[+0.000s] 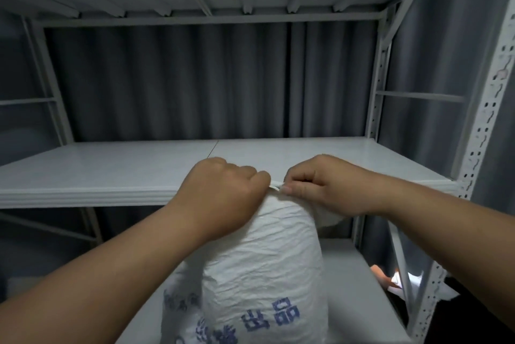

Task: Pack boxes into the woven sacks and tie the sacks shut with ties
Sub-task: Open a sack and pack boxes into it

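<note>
One white woven sack (pixel 264 268) stands upright in front of me on the lower shelf (pixel 354 288) of a pale metal rack, its body full and crinkled, with blue printed characters across the lower part. Its neck is gathered into a narrow bunch at the top, level with the front edge of the middle shelf (pixel 111 168). A thin white tie (pixel 276 185) crosses that bunch between my two hands. My left hand (pixel 223 190) grips the neck from the left, fingers curled tight around the gathered cloth and the tie's end. My right hand (pixel 331 184) pinches the tie's other end between thumb and forefinger, the remaining fingers folded in beside them. A loose flap of the sack's mouth hangs below my right wrist. Behind the rack hangs a dark grey pleated curtain (pixel 181 81), and the rack's perforated upright (pixel 485 126) runs down the right side.
</note>
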